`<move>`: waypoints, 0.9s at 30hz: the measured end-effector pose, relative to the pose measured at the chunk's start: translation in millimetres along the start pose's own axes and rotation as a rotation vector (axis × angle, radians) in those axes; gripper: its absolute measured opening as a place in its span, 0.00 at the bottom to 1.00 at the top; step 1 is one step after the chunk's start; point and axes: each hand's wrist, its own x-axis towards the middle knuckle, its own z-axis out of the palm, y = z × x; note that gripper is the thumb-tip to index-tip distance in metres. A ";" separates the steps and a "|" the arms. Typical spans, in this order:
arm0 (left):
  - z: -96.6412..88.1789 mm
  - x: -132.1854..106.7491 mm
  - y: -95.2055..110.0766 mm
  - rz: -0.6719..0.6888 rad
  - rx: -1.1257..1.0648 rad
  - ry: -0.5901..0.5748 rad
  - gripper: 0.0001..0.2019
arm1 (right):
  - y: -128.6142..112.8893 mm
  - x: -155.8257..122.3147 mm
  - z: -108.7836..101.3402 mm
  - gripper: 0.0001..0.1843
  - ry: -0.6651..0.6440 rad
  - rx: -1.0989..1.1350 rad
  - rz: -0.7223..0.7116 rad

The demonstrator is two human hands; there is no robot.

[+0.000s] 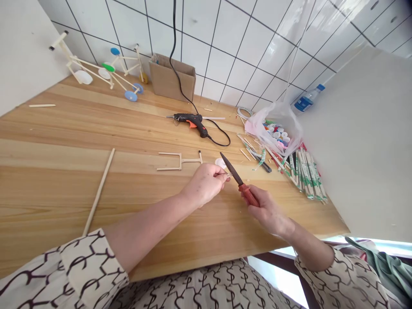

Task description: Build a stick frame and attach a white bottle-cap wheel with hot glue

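Note:
My left hand [207, 182] is closed in a pinch on a short wooden stick [229, 174], mostly hidden by the fingers. Wrapped around the red handle of a file [232, 168] is my right hand [265, 210]. The dark, tapered blade points up and to the left, and its side lies against or very near the stick's tip. A white bottle cap [220, 162] lies just beyond my left fingers. Left of it rests a forked frame of thin sticks [181, 161] with a black tip. A longer wooden stick [99, 191] lies near my left forearm.
A black glue gun [191, 122] with its cord lies behind the hands. Stick models with bottle-cap wheels [106, 71] and a cardboard box [172, 77] stand at the back. On the right are a bag of caps [273, 128], a utility knife [265, 165], wrapped chopsticks [309, 174] and a bottle [309, 99].

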 end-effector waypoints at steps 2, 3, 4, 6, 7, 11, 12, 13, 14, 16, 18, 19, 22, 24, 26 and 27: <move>-1.5 0.5 0.4 0.013 -0.011 0.003 0.15 | -1.9 2.4 -2.5 0.07 0.021 0.038 0.026; -2.6 0.7 0.1 0.016 -0.027 0.001 0.14 | -2.5 4.4 -4.6 0.06 0.033 0.057 0.036; -3.8 0.7 -0.5 0.019 -0.054 -0.005 0.13 | -2.6 6.8 -7.3 0.07 0.047 0.068 0.039; -6.6 0.5 -2.1 0.033 -0.135 -0.029 0.11 | -1.0 12.9 -13.3 0.09 0.077 0.028 0.026; -8.1 0.2 -2.7 0.051 -0.180 -0.044 0.10 | 0.8 16.3 -16.1 0.11 0.099 -0.033 0.014; -13.1 -2.4 -0.6 0.117 -0.303 -0.064 0.10 | 11.4 29.1 -22.2 0.16 0.193 -0.370 -0.007; -13.7 -3.3 0.8 0.119 -0.327 -0.059 0.10 | 14.3 31.4 -22.2 0.16 0.214 -0.430 -0.002; -14.0 -4.3 2.1 0.114 -0.350 -0.053 0.10 | 17.2 33.2 -21.8 0.16 0.233 -0.485 0.005; -14.0 -5.1 3.1 0.111 -0.373 -0.047 0.10 | 20.1 34.6 -21.3 0.17 0.245 -0.534 0.004; -13.4 -6.3 3.6 0.108 -0.423 -0.042 0.10 | 25.3 36.3 -20.7 0.18 0.266 -0.612 -0.012; -12.3 -6.5 1.9 0.108 -0.482 -0.029 0.10 | 28.9 37.3 -21.5 0.18 0.292 -0.685 -0.040; -11.9 -6.2 0.4 0.105 -0.508 -0.019 0.10 | 29.6 37.5 -22.2 0.18 0.320 -0.720 -0.055; -11.2 -4.8 -3.8 0.096 -0.551 0.008 0.10 | 24.8 37.1 -21.9 0.14 0.419 -0.715 -0.137; -11.3 -4.1 -4.8 0.104 -0.559 0.003 0.11 | 14.5 36.3 -16.3 0.13 0.401 -0.532 -0.248; -11.5 -4.0 -4.0 0.118 -0.571 -0.002 0.11 | -1.4 36.1 -5.9 0.12 0.308 -0.275 -0.344; -11.6 -4.3 -3.0 0.122 -0.580 -0.008 0.10 | -10.8 36.6 0.2 0.12 0.251 -0.164 -0.385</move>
